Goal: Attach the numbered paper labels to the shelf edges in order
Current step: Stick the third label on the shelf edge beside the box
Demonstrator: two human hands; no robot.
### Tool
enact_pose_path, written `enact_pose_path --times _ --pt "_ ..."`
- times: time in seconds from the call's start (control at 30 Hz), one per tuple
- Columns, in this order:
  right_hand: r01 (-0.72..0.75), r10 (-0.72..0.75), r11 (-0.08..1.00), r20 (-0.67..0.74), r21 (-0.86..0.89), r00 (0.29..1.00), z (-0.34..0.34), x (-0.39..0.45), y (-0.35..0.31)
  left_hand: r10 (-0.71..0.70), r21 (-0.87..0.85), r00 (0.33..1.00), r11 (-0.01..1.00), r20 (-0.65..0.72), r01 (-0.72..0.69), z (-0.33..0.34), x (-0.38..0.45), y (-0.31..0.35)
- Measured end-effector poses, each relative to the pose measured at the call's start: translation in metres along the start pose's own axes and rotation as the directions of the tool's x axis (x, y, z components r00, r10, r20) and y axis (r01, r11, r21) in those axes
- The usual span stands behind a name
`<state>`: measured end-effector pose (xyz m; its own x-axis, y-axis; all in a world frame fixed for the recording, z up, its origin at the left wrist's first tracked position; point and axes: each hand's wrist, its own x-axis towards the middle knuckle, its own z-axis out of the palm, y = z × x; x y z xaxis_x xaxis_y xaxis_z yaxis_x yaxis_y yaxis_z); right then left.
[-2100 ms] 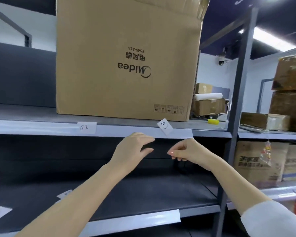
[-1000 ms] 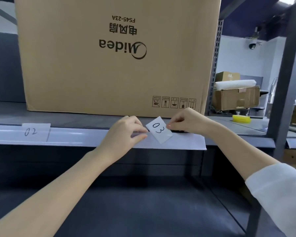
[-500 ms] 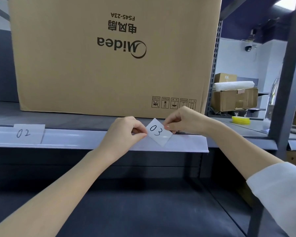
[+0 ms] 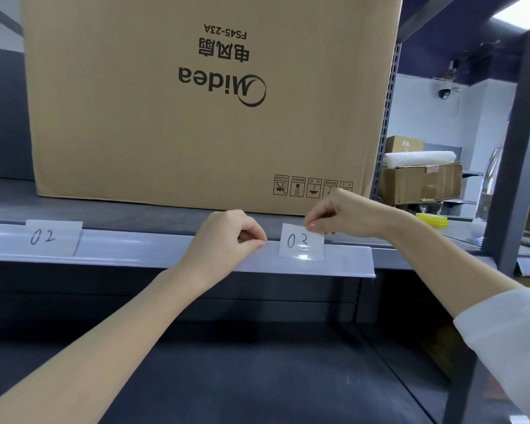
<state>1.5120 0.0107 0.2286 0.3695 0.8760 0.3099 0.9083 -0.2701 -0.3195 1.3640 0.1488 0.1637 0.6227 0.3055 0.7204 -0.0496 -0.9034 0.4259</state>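
- Two bare forearms reached up from the near edge toward the shelf front; white sleeve on the right one.
- Left hand (image 4: pixel 227 237) curled closed, thumb and forefinger pinching the top lip of the clear label strip (image 4: pixel 135 250) just left of the new label.
- Right hand (image 4: pixel 346 214) closed in a fingertip pinch on the top edge of the 03 label (image 4: pixel 301 241), holding it upright and square.
- 03 label seated partway behind the clear strip, lower portion under the plastic, top edge standing proud above it; judged nearly inserted, not yet released.
- 02 label (image 4: pixel 53 237) already sitting in the same strip well to the left, untouched.
- Judged progress: 02 done, 03 almost done; no 01 or later numbers visible, so the remainder could not be told.
- Large Midea carton (image 4: pixel 196 102) standing upside down on the shelf board right behind both hands.
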Motion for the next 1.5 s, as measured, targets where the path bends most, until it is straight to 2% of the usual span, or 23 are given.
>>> enact_pose_path --times 0.53,0.67,0.93,1.03,1.13,1.3,1.4,1.5 --pt "0.032 -0.03 0.999 0.079 -0.029 0.996 0.004 -0.002 -0.001 -0.006 0.011 1.0 1.0 -0.002 0.006 0.002 0.0 0.0" --pt "0.023 -0.024 1.0 0.101 0.01 0.995 0.005 -0.003 -0.001 -0.009 0.005 1.0 1.0 0.003 0.009 0.002 0.001 -0.001" --pt "-0.032 0.03 0.997 0.032 0.063 0.999 0.009 -0.006 0.0 0.04 0.023 0.999 0.999 -0.028 -0.04 0.003 0.001 -0.003" --pt "-0.026 0.03 0.997 -0.049 0.076 0.998 0.014 -0.008 0.002 0.162 0.184 0.983 0.972 -0.085 -0.144 0.005 0.0 -0.004" --pt "-0.006 0.029 0.995 -0.238 0.099 0.971 0.017 -0.013 0.007 0.263 0.246 0.951 0.944 -0.165 -0.218 0.005 -0.004 -0.008" --pt "0.005 0.038 0.995 -0.419 0.101 0.907 0.028 -0.023 0.009 0.307 0.316 0.906 0.925 -0.29 -0.212 -0.005 -0.031 -0.019" --pt "0.031 -0.003 0.998 -0.496 0.048 0.868 0.043 -0.027 -0.005 0.3 0.393 0.923 0.9 -0.242 -0.189 -0.015 -0.056 -0.027" --pt "0.013 -0.018 1.0 -0.514 -0.014 0.858 0.066 -0.04 -0.025 0.281 0.462 0.947 0.868 -0.154 -0.183 -0.032 -0.083 -0.037"
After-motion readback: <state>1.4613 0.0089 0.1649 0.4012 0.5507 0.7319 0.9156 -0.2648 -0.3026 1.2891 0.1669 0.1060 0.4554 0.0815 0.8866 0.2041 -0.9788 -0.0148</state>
